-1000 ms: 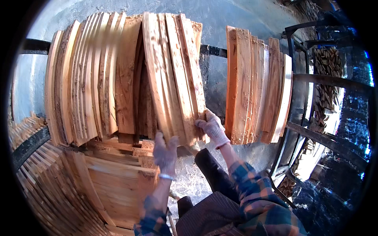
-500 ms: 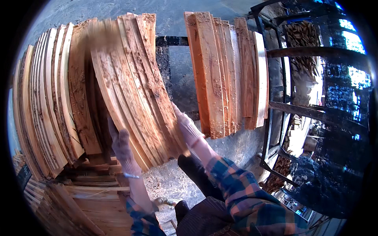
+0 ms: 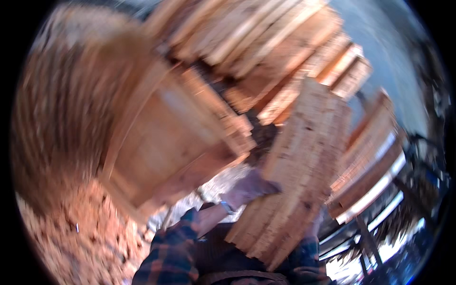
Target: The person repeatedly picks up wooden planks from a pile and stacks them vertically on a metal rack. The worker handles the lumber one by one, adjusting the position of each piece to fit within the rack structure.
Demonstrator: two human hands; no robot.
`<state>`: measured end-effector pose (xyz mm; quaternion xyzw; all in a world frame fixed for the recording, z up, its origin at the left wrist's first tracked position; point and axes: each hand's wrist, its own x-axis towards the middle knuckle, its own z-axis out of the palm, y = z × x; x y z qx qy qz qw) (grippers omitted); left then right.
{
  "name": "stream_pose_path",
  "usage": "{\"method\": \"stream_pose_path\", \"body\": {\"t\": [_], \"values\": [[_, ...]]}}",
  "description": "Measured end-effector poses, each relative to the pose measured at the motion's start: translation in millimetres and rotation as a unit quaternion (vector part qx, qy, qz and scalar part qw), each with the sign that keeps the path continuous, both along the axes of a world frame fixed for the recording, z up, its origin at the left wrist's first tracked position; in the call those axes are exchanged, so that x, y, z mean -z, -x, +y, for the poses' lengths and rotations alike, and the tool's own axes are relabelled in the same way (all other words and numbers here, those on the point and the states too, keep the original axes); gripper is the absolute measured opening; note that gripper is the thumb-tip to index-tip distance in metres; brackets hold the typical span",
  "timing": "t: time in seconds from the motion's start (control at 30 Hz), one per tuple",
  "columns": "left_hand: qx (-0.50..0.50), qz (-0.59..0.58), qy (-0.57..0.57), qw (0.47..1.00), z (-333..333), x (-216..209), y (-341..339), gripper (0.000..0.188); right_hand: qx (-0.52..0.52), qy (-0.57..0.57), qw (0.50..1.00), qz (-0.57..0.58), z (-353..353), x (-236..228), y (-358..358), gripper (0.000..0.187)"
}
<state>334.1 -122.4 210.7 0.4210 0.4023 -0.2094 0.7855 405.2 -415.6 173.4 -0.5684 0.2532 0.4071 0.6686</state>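
A bundle of rough sawn wooden planks (image 3: 304, 166) is held up at a slant in front of my body, its lower end close to my waist. My left hand (image 3: 249, 189), in a pale glove, is closed on the bundle's left edge, with the thumb over the near face and the fingers out of sight. At the opposite edge, my right hand (image 3: 316, 224) supports the planks; most of it is hidden behind them and the rest is blurred. Plaid sleeves cover both forearms.
More planks (image 3: 247, 38) lie in rows at the top, and another group (image 3: 368, 161) lies to the right. A large block of stacked boards (image 3: 166, 142) stands left of me. Wood chips (image 3: 85, 237) spread at the lower left. Dark metal framing (image 3: 368, 237) is at the lower right.
The bundle has been lifted off the row and brought in toward my body, between both hands. My view has swung left, bringing the boards and wood chips into sight.
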Motion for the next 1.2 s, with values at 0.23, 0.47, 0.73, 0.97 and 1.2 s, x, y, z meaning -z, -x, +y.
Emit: {"method": "stream_pose_path", "body": {"t": [0.23,0.47,0.73,0.97,1.2], "values": [[-0.198,-0.074,-0.176,0.962,-5.7,-70.6,135.7,0.117,-0.171,0.011,0.985,-0.007,43.3,-56.0,39.2,0.065],[-0.442,0.005,-0.106,0.891,63.0,-145.0,313.1,0.071,-0.284,-0.111,0.952,0.032,266.5,-116.3,151.7,0.045],[-0.639,-0.015,-0.285,0.715,107.3,39.3,604.0,0.041,-0.624,-0.18,0.728,-0.217,445.5,-4.8,252.5,0.052],[-0.543,0.177,-0.314,0.758,133.5,48.6,671.0,0.057,-0.56,0.03,0.693,-0.453,430.6,11.4,242.1,0.077],[-0.493,0.195,-0.299,0.793,128.4,36.0,721.9,0.043,-0.647,-0.072,0.572,-0.498,407.2,-46.8,476.3,0.087]]}}
